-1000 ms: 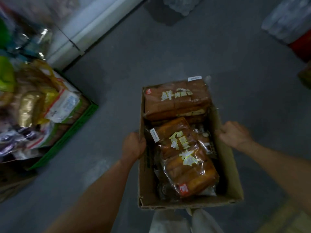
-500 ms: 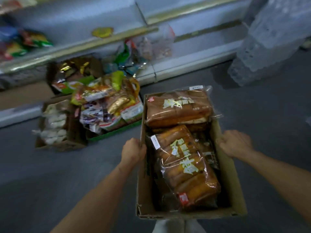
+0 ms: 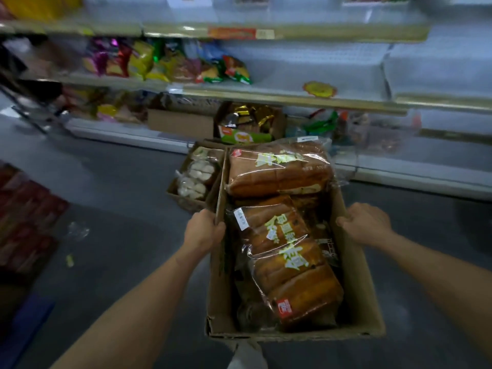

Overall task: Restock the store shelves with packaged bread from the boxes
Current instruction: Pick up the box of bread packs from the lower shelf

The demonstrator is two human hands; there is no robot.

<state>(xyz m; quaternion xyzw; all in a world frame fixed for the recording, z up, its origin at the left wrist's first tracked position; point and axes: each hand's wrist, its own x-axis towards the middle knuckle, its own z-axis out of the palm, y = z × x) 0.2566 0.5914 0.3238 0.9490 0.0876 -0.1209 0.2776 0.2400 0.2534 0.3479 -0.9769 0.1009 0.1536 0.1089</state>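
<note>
I carry an open cardboard box in front of me, above the floor. My left hand grips its left wall and my right hand grips its right wall. Inside lie clear bags of brown sliced bread: one loaf across the far end, another loaf lengthwise on top of darker packs below. White store shelves run across the view ahead, their right part bare.
On the floor by the shelves stand a small box of pale buns, a box of gold and green packs and another cardboard box. Colourful snack bags fill the left shelf. Red crates sit at the left.
The view has lifted from the floor to the shelves, which are now closer. Both hands keep their grip on the box, which has travelled with me.
</note>
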